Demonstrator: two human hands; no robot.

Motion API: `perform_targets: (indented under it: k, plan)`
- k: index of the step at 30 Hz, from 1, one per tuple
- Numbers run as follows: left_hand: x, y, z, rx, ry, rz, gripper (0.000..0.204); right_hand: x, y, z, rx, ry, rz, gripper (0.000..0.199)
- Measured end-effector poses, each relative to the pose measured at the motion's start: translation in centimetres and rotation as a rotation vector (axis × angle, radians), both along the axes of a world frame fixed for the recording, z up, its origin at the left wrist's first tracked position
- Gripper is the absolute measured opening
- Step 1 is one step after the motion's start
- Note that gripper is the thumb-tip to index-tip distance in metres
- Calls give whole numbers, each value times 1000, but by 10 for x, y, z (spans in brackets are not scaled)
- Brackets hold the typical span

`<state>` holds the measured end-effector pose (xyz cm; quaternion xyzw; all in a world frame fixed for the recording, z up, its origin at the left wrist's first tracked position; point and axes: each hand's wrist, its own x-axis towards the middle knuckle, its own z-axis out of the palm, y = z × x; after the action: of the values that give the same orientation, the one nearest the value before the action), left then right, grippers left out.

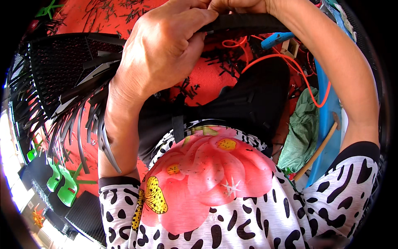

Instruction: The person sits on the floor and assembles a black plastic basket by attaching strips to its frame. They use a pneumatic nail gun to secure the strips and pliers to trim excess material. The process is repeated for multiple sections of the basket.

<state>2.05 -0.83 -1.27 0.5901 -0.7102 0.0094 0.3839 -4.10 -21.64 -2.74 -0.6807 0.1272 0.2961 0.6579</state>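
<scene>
My left hand (pixel 166 45) is closed at the top of the view, thumb and bent fingers pressed on a flat black strip (pixel 244 23). That strip runs right, toward my right wrist. Beside it my right hand (pixel 244 5) is partly cut off by the upper edge. Its fingers are curled close to the left fingertips, and what they pinch is hidden. Left of my left forearm sits a black woven piece (pixel 62 66), with many loose flat strip ends (pixel 83 124) sticking out and hanging over the wrist.
Short black offcuts (pixel 219 62) litter the red floor (pixel 199 83). An orange hose (pixel 298 62) loops near a blue handle (pixel 275 40). At right lie a green sack (pixel 302 133) and a wooden-handled hammer (pixel 321 149) by a blue surface (pixel 327 137). Green plastic parts (pixel 66 191) stand lower left.
</scene>
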Motion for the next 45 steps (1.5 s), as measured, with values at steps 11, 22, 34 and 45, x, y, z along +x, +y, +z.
perform_targets:
  k: [11,22,34,45]
  plan:
    - [-3,3,4,-6,9,6,36,-3,2,0,-32,-64,-149,13]
    - [3,-1,5,73,68,-54,36,-5,3,4,29,-51,35,19]
    - [10,2,0,204,201,13,32,-58,38,31,-939,-1208,-214,9]
    - [13,4,10,244,171,36,72,-73,73,-2,-1419,-1506,-211,23]
